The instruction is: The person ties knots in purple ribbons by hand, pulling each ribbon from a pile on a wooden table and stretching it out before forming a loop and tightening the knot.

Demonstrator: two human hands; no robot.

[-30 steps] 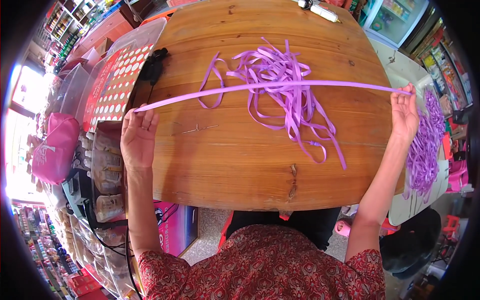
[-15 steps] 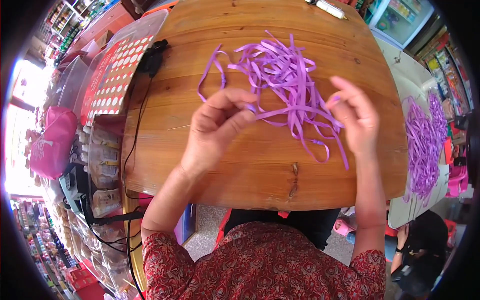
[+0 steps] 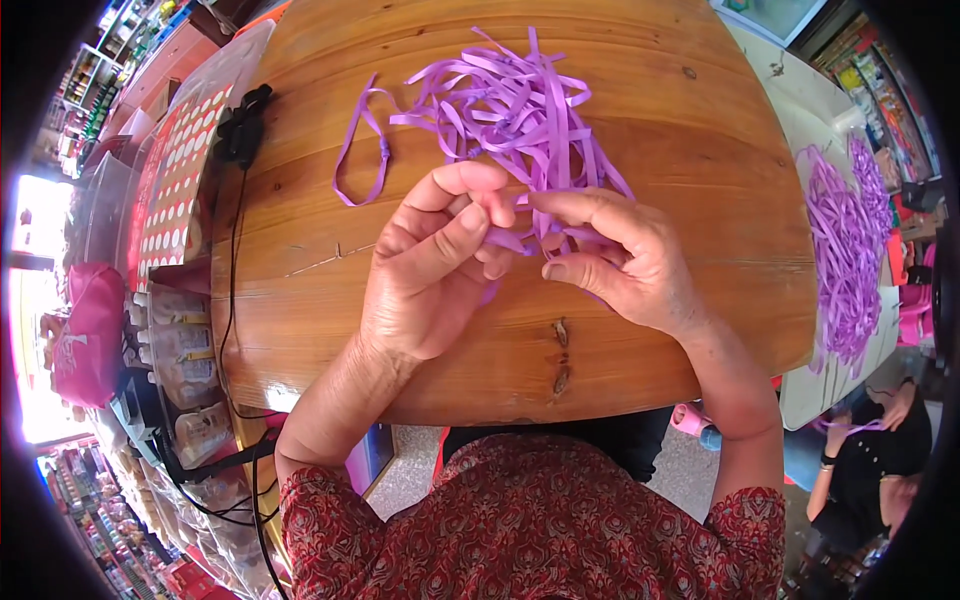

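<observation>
My left hand is raised over the front half of the table, its thumb and fingertips pinched together on a purple ribbon. Close against it, my right hand has its index fingertip on the same ribbon beside the left fingertips. Its thumb curls in below, with strands of ribbon between thumb and fingers. Fingers partly hide the exact spot being gripped. Just beyond both hands lies a tangled pile of purple ribbons, some knotted. One knotted loop sticks out at the pile's left.
The wooden table carries a black cable along its left edge. A thin needle-like piece lies left of my hands. At the right, a white table holds another purple ribbon heap. A person in black sits below it.
My right hand has come left from beyond the pile's right side and now meets my left hand at the ribbon. The view has shifted a little. The person at right now holds a purple ribbon.
</observation>
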